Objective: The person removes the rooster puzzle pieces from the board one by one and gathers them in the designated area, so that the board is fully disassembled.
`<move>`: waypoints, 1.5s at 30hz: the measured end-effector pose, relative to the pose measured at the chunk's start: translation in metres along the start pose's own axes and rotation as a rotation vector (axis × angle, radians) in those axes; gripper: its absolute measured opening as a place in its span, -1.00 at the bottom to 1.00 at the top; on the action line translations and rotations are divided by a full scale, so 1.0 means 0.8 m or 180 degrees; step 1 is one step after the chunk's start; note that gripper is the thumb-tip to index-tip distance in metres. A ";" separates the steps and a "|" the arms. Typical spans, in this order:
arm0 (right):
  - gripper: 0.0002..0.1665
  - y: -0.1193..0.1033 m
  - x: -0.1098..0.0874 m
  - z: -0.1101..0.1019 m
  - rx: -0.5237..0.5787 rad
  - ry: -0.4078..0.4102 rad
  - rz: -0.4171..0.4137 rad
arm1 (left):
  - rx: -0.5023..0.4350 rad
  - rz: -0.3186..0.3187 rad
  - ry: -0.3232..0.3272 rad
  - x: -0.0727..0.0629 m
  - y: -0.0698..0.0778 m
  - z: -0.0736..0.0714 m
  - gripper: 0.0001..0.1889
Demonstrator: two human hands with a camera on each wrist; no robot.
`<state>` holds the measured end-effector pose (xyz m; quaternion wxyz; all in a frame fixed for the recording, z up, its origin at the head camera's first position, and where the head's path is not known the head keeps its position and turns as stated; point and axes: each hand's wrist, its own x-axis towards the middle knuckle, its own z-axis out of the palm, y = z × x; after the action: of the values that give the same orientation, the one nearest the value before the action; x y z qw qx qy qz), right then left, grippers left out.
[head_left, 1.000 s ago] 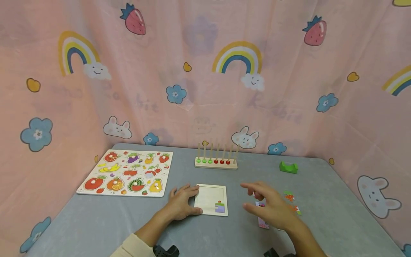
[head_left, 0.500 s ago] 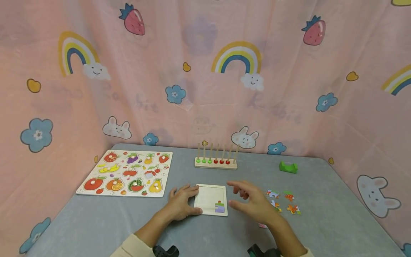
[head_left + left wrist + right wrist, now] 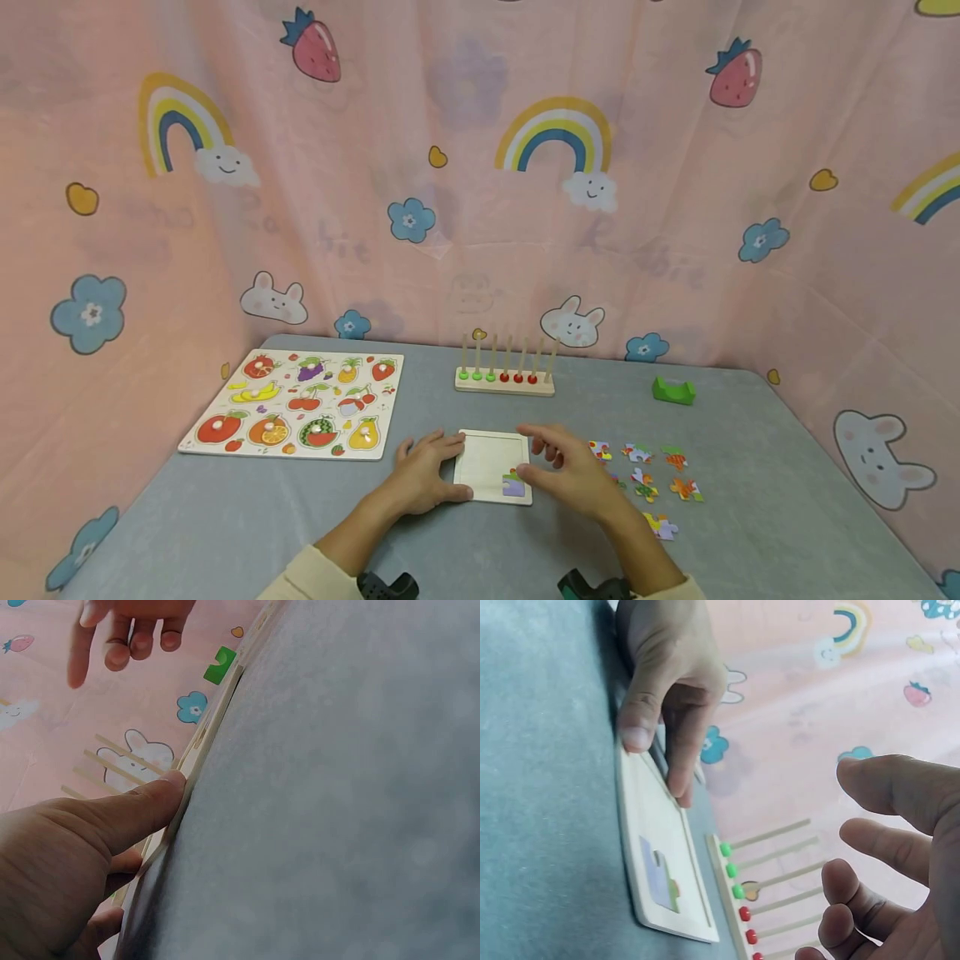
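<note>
My left hand holds the left side of a shallow wooden puzzle tray, thumb at the near corner and fingertips along the far end. In the right wrist view, that thumb lies on the tray's rim. One purple-and-green jigsaw piece with a red spot lies in the tray's near right corner. Over the tray's right edge hovers my right hand, its thumb and index finger apart. The right wrist view shows nothing between the fingers of this hand.
Several loose jigsaw pieces lie to the right, partly behind my right forearm. A fruit knob puzzle sits at the left. Behind the tray stands a bead-and-peg rack; a green curved block is at the back right.
My right hand has moved left from above the loose pieces to the tray's right edge, uncovering several pieces. The left hand and tray have stayed in place.
</note>
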<state>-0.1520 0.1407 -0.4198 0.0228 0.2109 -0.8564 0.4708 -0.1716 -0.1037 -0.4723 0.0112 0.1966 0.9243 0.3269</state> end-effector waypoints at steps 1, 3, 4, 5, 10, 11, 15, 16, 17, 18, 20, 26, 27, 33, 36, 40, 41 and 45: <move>-0.49 0.003 0.000 0.002 -0.0013 -0.0003 -0.0008 | 0.0002 0.0001 -0.0001 0.000 0.000 0.000 -0.24; -0.49 0.009 0.001 0.005 -0.0077 -0.0003 -0.0034 | 0.0004 0.0000 -0.0006 0.000 0.000 0.000 -0.25; -0.50 0.012 0.001 0.006 -0.0097 -0.0002 -0.0052 | 0.0004 0.0003 -0.0009 0.000 0.000 0.000 -0.25; -0.50 0.015 0.001 0.008 -0.0110 -0.0010 -0.0060 | 0.0003 0.0004 -0.0012 0.000 0.000 0.000 -0.25; -0.49 0.026 0.001 0.013 -0.0099 -0.0053 -0.0020 | 0.0002 0.0012 -0.0012 0.000 -0.001 0.000 -0.24; -0.49 0.027 0.001 0.013 -0.0095 -0.0062 -0.0005 | 0.0003 0.0012 -0.0011 0.000 -0.001 0.001 -0.24; -0.48 0.032 0.002 0.016 -0.0120 -0.0071 0.0073 | 0.0010 0.0015 0.0002 0.001 -0.002 0.000 -0.25; -0.48 0.034 0.002 0.017 -0.0134 -0.0067 0.0091 | 0.0008 0.0013 0.0004 0.001 -0.002 0.000 -0.25; -0.49 0.036 0.002 0.018 -0.0149 -0.0061 0.0103 | 0.0010 0.0010 0.0004 0.001 -0.001 0.000 -0.25; -0.49 0.037 0.002 0.019 -0.0155 -0.0055 0.0110 | 0.0010 0.0006 0.0005 0.001 -0.001 0.000 -0.25; -0.49 0.041 0.002 0.021 -0.0182 -0.0051 0.0150 | 0.0015 -0.0004 0.0004 0.001 0.000 -0.001 -0.25; -0.47 0.049 0.002 0.028 -0.0289 -0.0079 0.0299 | 0.0042 -0.0020 -0.0012 0.000 0.001 -0.001 -0.25; -0.47 0.050 0.001 0.029 -0.0307 -0.0081 0.0310 | 0.0040 -0.0019 -0.0013 0.000 0.001 -0.001 -0.25; -0.46 0.051 0.000 0.032 -0.0418 -0.0116 0.0335 | 0.0009 -0.0014 -0.0015 0.000 0.001 -0.002 -0.24; -0.44 0.051 0.000 0.032 -0.0467 -0.0169 0.0371 | 0.0023 -0.0007 -0.0019 0.000 0.001 -0.002 -0.25; -0.42 0.052 0.001 0.033 -0.0610 -0.0239 0.0356 | 0.0016 0.0013 -0.0016 0.000 0.000 -0.001 -0.26; -0.42 0.052 0.001 0.033 -0.0663 -0.0251 0.0323 | 0.0011 0.0016 -0.0014 0.000 0.000 -0.001 -0.26; -0.51 0.054 0.000 0.035 -0.0806 -0.0260 0.0156 | -0.0008 0.0027 -0.0001 -0.001 -0.001 -0.001 -0.26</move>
<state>-0.1644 0.1385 -0.4698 0.0029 0.2044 -0.9141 0.3503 -0.1713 -0.1047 -0.4722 0.0103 0.2006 0.9230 0.3282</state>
